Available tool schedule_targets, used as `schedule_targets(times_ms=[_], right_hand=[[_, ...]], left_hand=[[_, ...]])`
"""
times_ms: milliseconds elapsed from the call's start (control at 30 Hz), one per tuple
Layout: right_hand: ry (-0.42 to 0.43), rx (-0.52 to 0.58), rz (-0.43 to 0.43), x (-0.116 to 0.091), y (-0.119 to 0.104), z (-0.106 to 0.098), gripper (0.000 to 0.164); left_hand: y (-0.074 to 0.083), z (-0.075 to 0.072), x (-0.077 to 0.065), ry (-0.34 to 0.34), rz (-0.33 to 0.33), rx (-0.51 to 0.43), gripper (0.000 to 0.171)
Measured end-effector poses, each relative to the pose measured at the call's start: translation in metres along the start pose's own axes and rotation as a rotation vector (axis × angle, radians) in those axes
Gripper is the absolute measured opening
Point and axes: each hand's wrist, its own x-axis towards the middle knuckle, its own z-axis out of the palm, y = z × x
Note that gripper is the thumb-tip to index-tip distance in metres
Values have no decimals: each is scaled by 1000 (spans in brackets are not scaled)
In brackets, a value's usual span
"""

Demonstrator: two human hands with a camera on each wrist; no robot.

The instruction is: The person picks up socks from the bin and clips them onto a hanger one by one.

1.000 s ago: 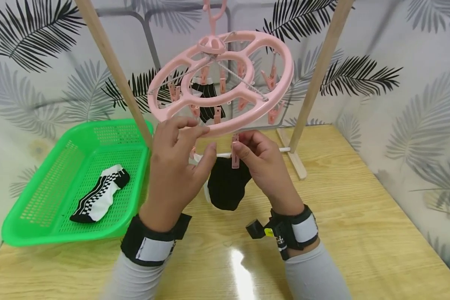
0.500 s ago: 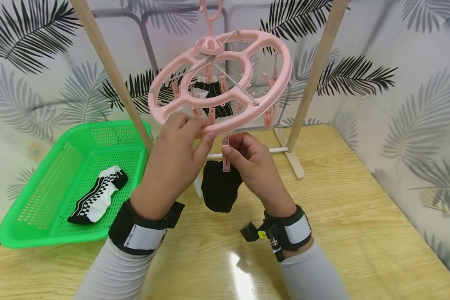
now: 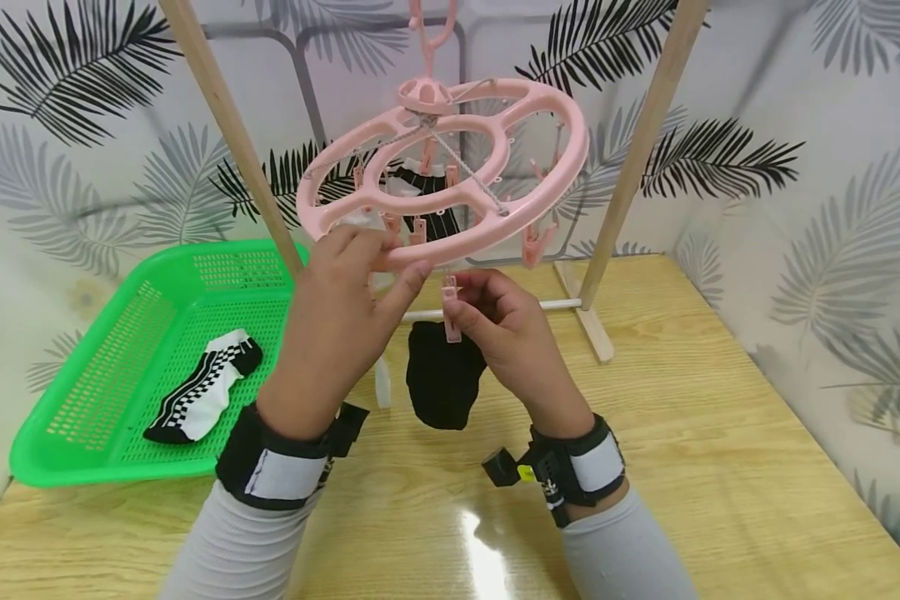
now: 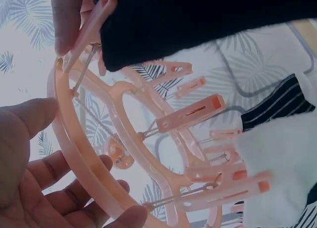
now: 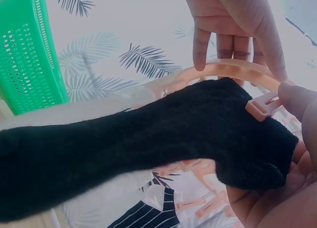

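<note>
A pink round drying hanger (image 3: 487, 240) with several dangling pegs fills the upper middle of the head view. My left hand (image 3: 337, 304) holds its near rim, thumb in front and fingers behind. Just below that rim, my right hand (image 3: 513, 346) pinches a pink clothespin (image 3: 451, 315) over the edge of a black sock (image 3: 444, 379). In the right wrist view, my thumb presses the clothespin (image 5: 262, 108) while other fingers lie behind the sock (image 5: 148, 143). The left wrist view shows a white sock (image 4: 280, 161) and a dark striped sock (image 4: 277, 108) hanging beyond the rim.
To the left stands a green basket (image 3: 33, 446) with a black-and-white checkered sock (image 3: 202, 387) inside. Wooden posts (image 3: 633, 167) flank the hanger. A white bar (image 3: 558, 305) crosses low between them, above the wooden table (image 3: 720, 433).
My left thumb has come in against the rim, and the hand now holds it. My right hand has shifted slightly left with the clothespin and black sock.
</note>
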Motion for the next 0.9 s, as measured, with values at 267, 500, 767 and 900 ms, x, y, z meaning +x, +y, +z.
schedule_targets(times_ms=[267, 500, 767, 900], right_hand=[[-7, -60, 48, 0, 0, 0, 29], [9, -120, 60, 2, 0, -1, 28], [57, -113, 37, -1, -5, -9, 24], [127, -35, 15, -3, -7, -17, 22]], left_hand=[[-4, -3, -1, 1, 42, 52, 35], [-11, -9, 2, 29, 154, 82, 31], [-18, -14, 5, 37, 205, 108, 31], [-21, -16, 5, 38, 198, 104, 32]])
